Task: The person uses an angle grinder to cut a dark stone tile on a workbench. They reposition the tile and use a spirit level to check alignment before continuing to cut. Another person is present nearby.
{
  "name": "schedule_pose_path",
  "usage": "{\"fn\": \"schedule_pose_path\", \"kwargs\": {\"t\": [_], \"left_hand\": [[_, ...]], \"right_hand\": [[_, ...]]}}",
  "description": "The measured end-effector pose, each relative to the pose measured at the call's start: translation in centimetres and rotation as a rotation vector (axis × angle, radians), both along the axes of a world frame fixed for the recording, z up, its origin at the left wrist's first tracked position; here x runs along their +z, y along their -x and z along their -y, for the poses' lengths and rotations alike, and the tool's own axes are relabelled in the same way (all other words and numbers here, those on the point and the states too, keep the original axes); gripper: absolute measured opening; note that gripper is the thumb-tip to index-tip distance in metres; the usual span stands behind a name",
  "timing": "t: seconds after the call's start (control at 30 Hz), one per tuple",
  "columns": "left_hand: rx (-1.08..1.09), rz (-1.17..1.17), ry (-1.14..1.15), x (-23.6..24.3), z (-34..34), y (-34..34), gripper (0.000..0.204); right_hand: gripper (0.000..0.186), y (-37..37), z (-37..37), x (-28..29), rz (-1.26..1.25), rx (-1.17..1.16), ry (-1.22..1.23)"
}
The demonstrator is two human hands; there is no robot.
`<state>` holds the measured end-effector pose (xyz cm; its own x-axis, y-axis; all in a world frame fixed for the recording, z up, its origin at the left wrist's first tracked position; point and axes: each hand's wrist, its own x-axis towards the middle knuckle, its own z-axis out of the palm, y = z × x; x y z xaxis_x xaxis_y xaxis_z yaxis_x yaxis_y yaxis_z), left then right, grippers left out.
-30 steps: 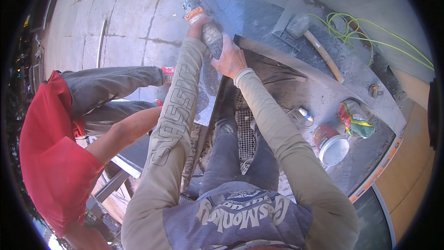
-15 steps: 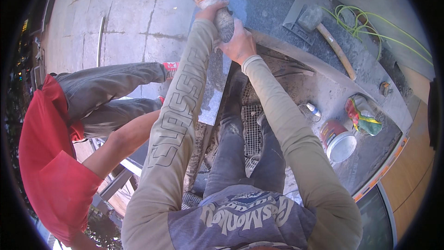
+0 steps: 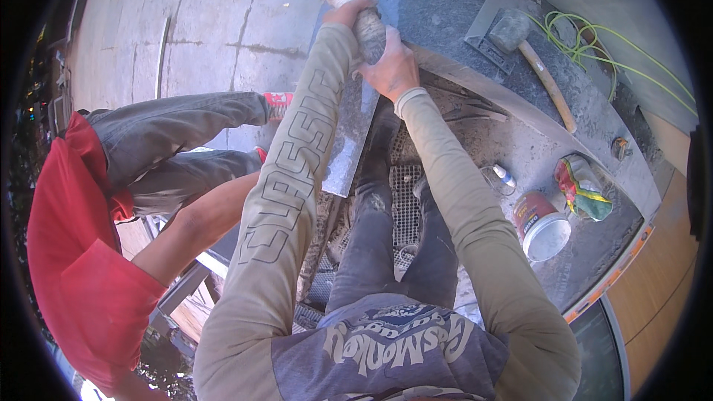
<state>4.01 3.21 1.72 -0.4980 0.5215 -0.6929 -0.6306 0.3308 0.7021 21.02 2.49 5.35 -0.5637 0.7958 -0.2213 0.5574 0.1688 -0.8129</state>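
Both my arms stretch far forward to a dusty angle grinder (image 3: 369,28) with an orange band near its head. My left hand (image 3: 349,12) wraps round its front part, just behind the head. Farther back, my right hand (image 3: 394,68) grips the rear of the body. The grinder's head lies over the near-left edge of a dark grey stone slab (image 3: 431,7); its disc cannot be made out. A narrower pale strip of slab (image 3: 343,167) runs toward me below my left forearm.
At left bends a co-worker in a red shirt (image 3: 89,245), one arm reaching under my left sleeve. On the slab to the right lie a hammer (image 3: 546,82), a metal square (image 3: 486,48) and a green cord (image 3: 594,37). A paint bucket (image 3: 531,212), white bottle (image 3: 503,174) and colourful bag (image 3: 583,186) stand nearer.
The grinder and both my hands sit slightly farther right in the picture, still in the same grip. The co-worker has barely moved.
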Motion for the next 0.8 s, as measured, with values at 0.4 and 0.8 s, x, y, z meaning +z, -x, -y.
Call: {"fn": "schedule_pose_path", "kwargs": {"t": [0.4, 0.8], "left_hand": [[-0.025, -0.008, 0.026, -1.0, 0.0, 0.6, 0.058], [-0.048, 0.048, 0.056, -0.7, -0.5, 1.2, 0.044]], "right_hand": [[0.074, 0.4, -0.1, 0.5, 0.038, 0.005, 0.015], [0.071, 0.7, -0.9, 0.9, 0.053, 0.04, -0.014]]}}
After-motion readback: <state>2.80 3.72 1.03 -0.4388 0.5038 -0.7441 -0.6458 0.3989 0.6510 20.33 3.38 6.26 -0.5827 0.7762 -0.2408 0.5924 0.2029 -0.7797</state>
